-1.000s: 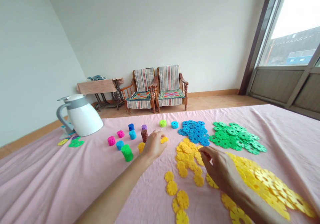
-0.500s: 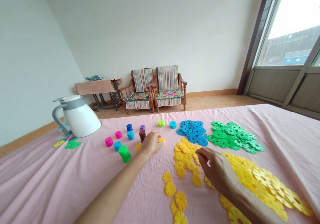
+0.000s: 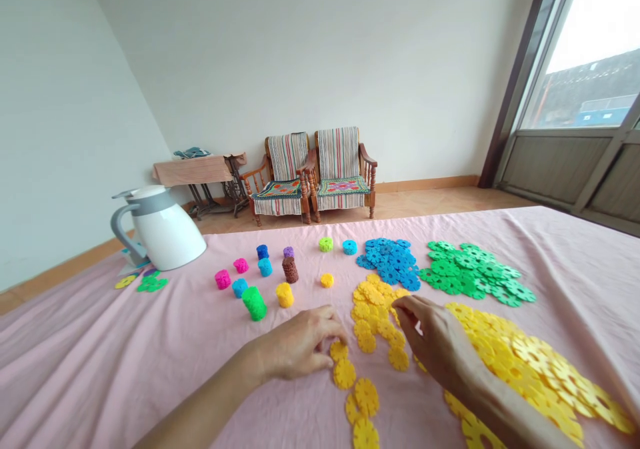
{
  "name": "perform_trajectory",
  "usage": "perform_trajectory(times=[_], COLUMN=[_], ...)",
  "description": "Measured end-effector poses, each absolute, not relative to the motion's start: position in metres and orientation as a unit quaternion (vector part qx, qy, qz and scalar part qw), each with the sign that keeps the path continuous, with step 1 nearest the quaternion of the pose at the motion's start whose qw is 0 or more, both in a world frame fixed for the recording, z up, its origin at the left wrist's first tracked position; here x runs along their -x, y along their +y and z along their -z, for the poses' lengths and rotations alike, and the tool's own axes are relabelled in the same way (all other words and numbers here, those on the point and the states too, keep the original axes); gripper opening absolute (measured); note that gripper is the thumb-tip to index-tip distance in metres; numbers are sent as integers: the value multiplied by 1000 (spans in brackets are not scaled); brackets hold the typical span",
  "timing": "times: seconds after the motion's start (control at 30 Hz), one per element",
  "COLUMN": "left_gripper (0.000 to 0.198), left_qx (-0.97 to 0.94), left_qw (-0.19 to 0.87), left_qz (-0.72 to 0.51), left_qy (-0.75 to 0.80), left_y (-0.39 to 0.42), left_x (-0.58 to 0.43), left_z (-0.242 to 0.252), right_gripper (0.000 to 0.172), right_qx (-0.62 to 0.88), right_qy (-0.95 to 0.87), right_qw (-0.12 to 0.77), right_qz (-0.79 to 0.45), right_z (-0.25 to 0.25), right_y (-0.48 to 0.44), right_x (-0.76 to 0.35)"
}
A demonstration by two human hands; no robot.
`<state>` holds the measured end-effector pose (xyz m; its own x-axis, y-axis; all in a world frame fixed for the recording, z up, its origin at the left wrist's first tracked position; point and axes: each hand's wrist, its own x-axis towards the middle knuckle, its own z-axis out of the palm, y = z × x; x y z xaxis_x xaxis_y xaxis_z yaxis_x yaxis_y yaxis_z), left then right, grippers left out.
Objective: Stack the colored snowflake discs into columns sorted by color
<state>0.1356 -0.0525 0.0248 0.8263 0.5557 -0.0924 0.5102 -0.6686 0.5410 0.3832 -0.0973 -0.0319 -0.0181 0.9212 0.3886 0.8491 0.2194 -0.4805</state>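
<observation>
My left hand is low over the cloth, thumb and fingers apart. Its fingertips are at a yellow notched plastic disc, the top one of a loose row. My right hand is closed in a pinch at the edge of a spread of yellow discs. Its fingertips hide whatever is between them. Beyond my left hand, a short yellow stack stands alone. A taller yellow stack is beside a brown stack and a bright green stack.
Blue discs and green discs lie heaped behind my right hand. A big yellow pile spreads at right. Small pink and lime stacks stand further back. A white jug stands at left on the pink cloth.
My left hand has moved back toward me, away from the short yellow stack, to the loose yellow discs. The right hand stays almost in place. The view has shifted slightly.
</observation>
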Motion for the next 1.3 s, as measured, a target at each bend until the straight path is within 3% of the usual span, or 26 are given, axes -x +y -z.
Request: perform_trajectory(times=[0.3, 0.53, 0.73, 1.07, 1.3], left_gripper=[21, 17, 15, 15, 18], left_qx=[-915, -831, -808, -804, -834], left_qw=[224, 125, 67, 78, 120], left_qz=[-65, -214, -239, -196, -200], left_qy=[330, 499, 534, 556, 500], left_y=[-52, -9, 28, 47, 11], left_x=[-140, -150, -163, -164, -158], left_z=[-13, -9, -3, 9, -11], right_gripper=[26, 26, 26, 27, 24], right_qx=[626, 621, 623, 626, 625], right_qy=[-710, -715, -712, -714, -712], right_qw=[315, 317, 317, 305, 311], right_qz=[-61, -54, -64, -66, -73], right_z=[32, 31, 30, 31, 29], right_y=[-98, -98, -99, -97, -99], right_x=[-382, -381, -382, -383, -381])
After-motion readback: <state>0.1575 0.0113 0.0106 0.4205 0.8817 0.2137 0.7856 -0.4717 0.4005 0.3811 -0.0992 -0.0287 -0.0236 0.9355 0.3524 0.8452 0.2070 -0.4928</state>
